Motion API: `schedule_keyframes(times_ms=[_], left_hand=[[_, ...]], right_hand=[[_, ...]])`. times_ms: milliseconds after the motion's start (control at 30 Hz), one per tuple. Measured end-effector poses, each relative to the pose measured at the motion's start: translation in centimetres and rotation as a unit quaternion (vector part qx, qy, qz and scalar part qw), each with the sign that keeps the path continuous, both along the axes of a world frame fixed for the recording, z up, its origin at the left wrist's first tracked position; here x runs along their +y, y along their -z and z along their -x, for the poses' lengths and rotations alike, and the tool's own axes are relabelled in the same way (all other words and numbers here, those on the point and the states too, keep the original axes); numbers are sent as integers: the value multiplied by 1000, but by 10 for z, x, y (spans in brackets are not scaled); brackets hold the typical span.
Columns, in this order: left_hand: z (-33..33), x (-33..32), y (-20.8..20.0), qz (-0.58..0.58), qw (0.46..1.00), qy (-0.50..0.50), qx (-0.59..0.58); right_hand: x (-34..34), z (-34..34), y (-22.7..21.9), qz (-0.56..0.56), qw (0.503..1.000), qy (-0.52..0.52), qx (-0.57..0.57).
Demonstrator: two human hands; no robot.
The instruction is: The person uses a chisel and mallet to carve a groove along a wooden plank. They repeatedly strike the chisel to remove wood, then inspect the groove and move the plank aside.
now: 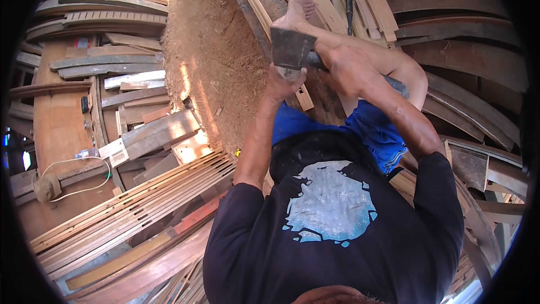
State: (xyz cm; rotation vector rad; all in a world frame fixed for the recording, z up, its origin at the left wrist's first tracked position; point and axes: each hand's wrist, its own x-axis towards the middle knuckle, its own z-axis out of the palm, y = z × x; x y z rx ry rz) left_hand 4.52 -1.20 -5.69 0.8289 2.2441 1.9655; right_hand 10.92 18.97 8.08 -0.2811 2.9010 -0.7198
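Observation:
My right hand (349, 70) is closed around the handle of a hatchet-like tool with a broad, dark, squarish blade (289, 48). The grey-blue butt of its handle (397, 86) sticks out past my wrist, over my bent leg. Right below the blade, my left hand (284, 83) grips a small pale grey piece (288, 73) that touches or nearly touches the blade's lower edge; what it is cannot be made out. Beneath my hands lies a light wooden piece with small slots (304, 97), partly hidden.
My bare foot (298, 14) and bent leg rest by long planks (320, 0). A dark-handled tool (350, 14) lies on the boards. Slotted timber strips (140, 208) are stacked at the lower left, wood piles stand on both sides, and a dirt floor (208, 50) spreads ahead.

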Motion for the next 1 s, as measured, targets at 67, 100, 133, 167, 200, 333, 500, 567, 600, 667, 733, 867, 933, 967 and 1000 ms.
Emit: schedule_keyframes(times_ms=[67,100,133,167,200,333,500,567,600,667,733,867,933,967,1000], left_hand=[[0,-3,1,32,999,16,17],[1,0,6,-5,999,12,30],[8,5,0,-6,1000,-6,-29],[19,10,-8,-6,996,-24,-87],[27,16,-16,-4,989,-41,-143],[50,29,-16,-142,982,-20,-120],[43,26,-7,-34,999,-27,-21],[40,29,-19,-13,999,-34,-40],[39,32,-24,-3,999,-30,-39],[36,37,-33,19,999,-20,-29],[30,41,-41,37,999,-9,-12],[25,46,-43,41,999,-9,11],[25,49,-46,28,999,-20,20],[25,50,-49,21,999,-30,28],[26,50,-53,13,998,-42,35]], right_hand=[[7,-4,8,148,986,-4,83],[7,-11,11,221,968,-5,119],[3,-14,10,273,954,0,122],[-2,-18,7,324,938,7,125],[-4,-22,1,375,918,13,130],[-3,-41,-26,449,891,55,41],[19,-64,-60,384,910,149,47],[30,-69,-61,363,911,190,47],[33,-70,-60,358,908,210,55],[31,-66,-60,433,865,196,159],[37,-63,-60,444,854,193,192],[34,-58,-64,425,862,235,144],[34,-57,-63,386,880,232,150],[34,-57,-63,366,889,230,153],[33,-57,-63,368,887,230,158]])
